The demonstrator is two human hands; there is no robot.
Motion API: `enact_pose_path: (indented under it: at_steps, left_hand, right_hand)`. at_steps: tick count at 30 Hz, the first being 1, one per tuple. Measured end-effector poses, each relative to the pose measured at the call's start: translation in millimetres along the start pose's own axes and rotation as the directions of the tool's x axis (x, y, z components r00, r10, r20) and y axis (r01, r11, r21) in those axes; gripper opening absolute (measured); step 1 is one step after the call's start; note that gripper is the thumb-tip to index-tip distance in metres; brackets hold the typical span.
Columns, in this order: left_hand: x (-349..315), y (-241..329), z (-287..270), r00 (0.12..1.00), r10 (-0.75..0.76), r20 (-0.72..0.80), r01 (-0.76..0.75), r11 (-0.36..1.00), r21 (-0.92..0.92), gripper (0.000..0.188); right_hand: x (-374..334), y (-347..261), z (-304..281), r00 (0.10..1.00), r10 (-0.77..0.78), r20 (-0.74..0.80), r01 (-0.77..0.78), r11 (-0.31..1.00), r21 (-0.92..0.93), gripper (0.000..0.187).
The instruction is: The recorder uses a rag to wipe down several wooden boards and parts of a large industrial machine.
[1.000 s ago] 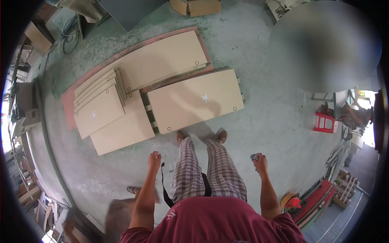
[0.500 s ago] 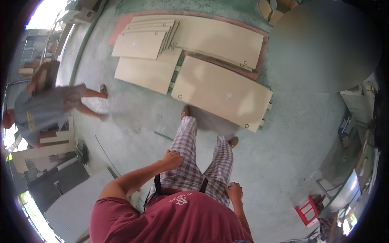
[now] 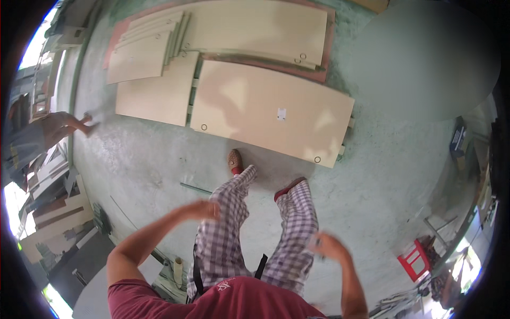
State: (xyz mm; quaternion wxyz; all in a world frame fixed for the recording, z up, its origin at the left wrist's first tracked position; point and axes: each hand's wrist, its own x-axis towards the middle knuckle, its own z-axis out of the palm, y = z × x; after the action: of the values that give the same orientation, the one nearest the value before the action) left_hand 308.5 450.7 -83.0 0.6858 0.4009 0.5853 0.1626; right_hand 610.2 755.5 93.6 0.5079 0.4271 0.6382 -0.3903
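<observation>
My left hand (image 3: 203,210) hangs over my left thigh, smeared by motion, so its fingers do not show clearly. Beside my right thigh is my right hand (image 3: 328,245), its fingers curled round something small and greyish that I cannot make out. Just ahead of my feet, a large cream panel (image 3: 249,106) with a small white label lies on supports, apart from both hands. Beyond it rests another long cream panel (image 3: 255,29). To the left, several smaller cream panels (image 3: 139,58) are stacked overlapping on a wider cream panel (image 3: 154,98).
A person (image 3: 32,141) moves at the far left. On the floor lie a thin dark strip (image 3: 195,188) and, at lower right, a red-framed object (image 3: 414,261). Boards (image 3: 64,207) lean at the left, and a dark box (image 3: 458,135) stands at the right.
My feet have shifted in a step, and the panels appear closer and further left. My right hand has swung forward. The other person has moved toward the left edge.
</observation>
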Motion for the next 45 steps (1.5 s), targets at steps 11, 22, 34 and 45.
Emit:
enact_pose_path:
  at_steps: [11,22,34,45]
  left_hand:
    - [391,-340,-248,0.164,0.02,-0.986,0.494,0.863,0.1,0.065]
    - [539,-390,-298,0.133,0.371,-0.919,0.474,0.79,0.388,0.06]
    - [526,-358,-245,0.1,0.384,-0.918,0.516,0.769,0.377,0.058]
    - [504,-390,-202,-0.025,0.495,-0.869,0.484,0.766,0.422,0.054]
  right_hand:
    - [617,-418,-77,-0.192,-0.594,-0.781,0.574,0.577,-0.581,0.028]
    - [828,-359,-206,-0.498,-0.698,-0.515,0.365,0.37,-0.855,0.027]
    - [679,110,-384,-0.259,-0.363,-0.895,-0.072,0.931,-0.357,0.056]
    - [621,202,-26,0.046,-0.538,-0.841,-0.049,0.84,-0.54,0.064]
